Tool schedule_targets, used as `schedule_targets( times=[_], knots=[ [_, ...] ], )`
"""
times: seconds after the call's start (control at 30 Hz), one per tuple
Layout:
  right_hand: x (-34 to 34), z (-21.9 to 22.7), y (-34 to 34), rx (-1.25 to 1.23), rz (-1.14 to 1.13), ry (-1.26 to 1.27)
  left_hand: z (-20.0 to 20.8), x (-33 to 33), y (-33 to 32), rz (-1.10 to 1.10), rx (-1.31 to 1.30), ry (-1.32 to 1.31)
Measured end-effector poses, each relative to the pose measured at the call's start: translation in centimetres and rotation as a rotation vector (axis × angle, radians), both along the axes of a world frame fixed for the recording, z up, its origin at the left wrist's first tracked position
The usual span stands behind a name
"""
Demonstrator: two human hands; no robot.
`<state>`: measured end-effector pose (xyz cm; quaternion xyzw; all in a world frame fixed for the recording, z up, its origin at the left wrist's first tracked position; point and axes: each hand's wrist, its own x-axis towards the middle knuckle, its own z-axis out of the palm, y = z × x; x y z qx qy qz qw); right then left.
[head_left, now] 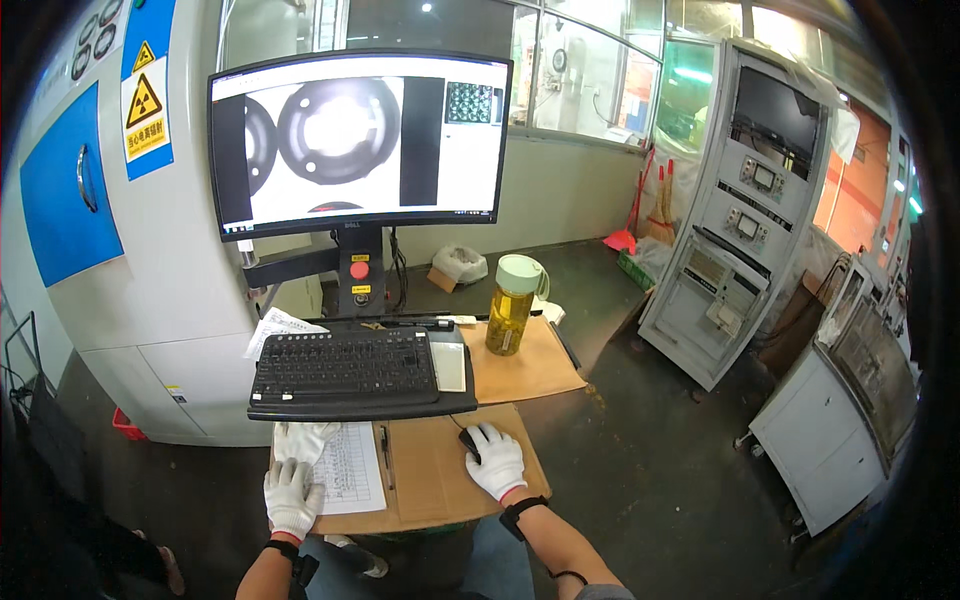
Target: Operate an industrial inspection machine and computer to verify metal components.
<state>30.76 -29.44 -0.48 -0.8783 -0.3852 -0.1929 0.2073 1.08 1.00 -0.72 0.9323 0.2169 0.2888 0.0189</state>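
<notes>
My right hand (495,461), in a white knit glove, rests over a black computer mouse (467,440) on a brown cardboard sheet (425,490). My left hand (291,498), gloved the same way, lies flat at the left edge of a printed form (350,470). Its fingertips touch a crumpled white cloth (303,438), perhaps a spare glove. Between my hands a black pen (387,457) lies beside the form. Beyond them stands a black keyboard (345,365) on a tray. Above it, a monitor (455,165) displays grey round shapes with bright centres.
Right of the keyboard, a lidded bottle (509,315) of yellowish liquid stands on tan card (540,370). A red button (360,270) sits below the monitor. A large pale cabinet (180,310) is at left. An instrument rack (735,220) and a metal cart (830,420) stand at right.
</notes>
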Motion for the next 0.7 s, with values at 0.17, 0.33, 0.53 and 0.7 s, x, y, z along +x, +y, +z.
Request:
schedule_targets(
  times=[0.17, 0.33, 0.53, 0.7],
  knots=[
    [-0.2, -0.4, 0.3, -0.039, 0.0, 0.032, 0.3, -0.5, -0.1, 0.016, 0.002, -0.026],
    [0.4, -0.9, -0.1, -0.027, 0.005, -0.036, 0.5, 0.0, -0.3, -0.003, -0.025, -0.035],
    [0.7, -0.8, -0.2, -0.02, 0.03, -0.051, 0.2, -0.2, -0.4, 0.024, -0.076, -0.013],
    [0.6, -0.9, 0.0, 0.022, 0.07, -0.09, 0.4, -0.1, -0.4, 0.032, -0.09, -0.02]
  ],
)
